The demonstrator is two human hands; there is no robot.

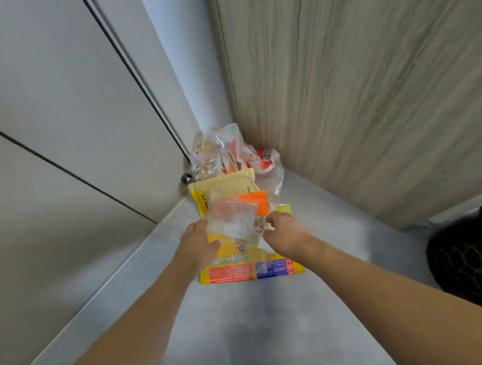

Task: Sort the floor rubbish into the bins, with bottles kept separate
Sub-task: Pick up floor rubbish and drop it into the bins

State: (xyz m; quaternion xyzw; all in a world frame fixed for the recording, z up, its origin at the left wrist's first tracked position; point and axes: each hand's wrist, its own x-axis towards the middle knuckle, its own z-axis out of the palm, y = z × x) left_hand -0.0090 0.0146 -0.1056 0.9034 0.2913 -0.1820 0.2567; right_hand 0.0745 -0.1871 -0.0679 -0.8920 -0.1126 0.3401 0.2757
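While both hands (200,244) (283,230) grip wrappers (232,220), a black bin (472,256) stands nearby.

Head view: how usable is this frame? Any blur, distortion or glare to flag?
Head view: soft all over, with motion streaks on the wood-grain panel; wide-angle bending curves the wall lines and stretches the forearms; lighting is even and diffuse, only faint shadow on the floor; mild sheen on the clear plastic wrappers; print on the yellow packet under the left hand and right hand is unreadable.

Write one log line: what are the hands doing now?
left hand: grips clear packet | right hand: grips wrappers | yellow bag: on floor | bins: unseen
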